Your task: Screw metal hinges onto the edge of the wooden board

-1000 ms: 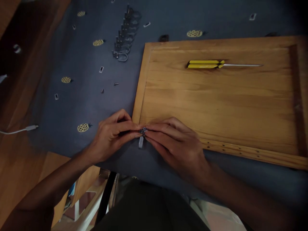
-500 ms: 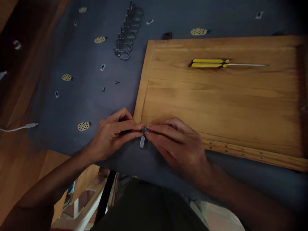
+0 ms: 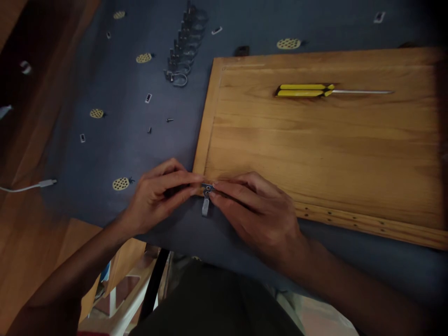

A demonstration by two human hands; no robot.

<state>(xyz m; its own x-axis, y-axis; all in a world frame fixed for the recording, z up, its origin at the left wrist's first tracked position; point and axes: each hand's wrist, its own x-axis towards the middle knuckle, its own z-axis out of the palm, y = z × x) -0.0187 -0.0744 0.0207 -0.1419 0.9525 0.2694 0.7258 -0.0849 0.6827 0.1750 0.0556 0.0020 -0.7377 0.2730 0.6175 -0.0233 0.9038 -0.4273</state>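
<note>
A small metal bracket (image 3: pixel 206 198) sits at the near left corner of a wooden panel (image 3: pixel 315 144), its tab hanging down over the edge. My left hand (image 3: pixel 157 196) pinches the bracket from the left with closed fingers. From the right, my right hand (image 3: pixel 259 214) pinches the same bracket with its fingertips pressed together. The panel lies flat on a dark blue cloth (image 3: pixel 122 116) printed with yellow pineapples.
A yellow-handled screwdriver (image 3: pixel 315 90) lies on the panel's far side. A row of several metal clamps (image 3: pixel 184 51) and loose small screws (image 3: pixel 170 120) lie on the cloth at the left. A white cable (image 3: pixel 31 186) crosses the wooden floor at the left.
Both hands stay pinched at the panel's corner. The bracket has turned slightly, so its top with two holes now shows between the fingertips.
</note>
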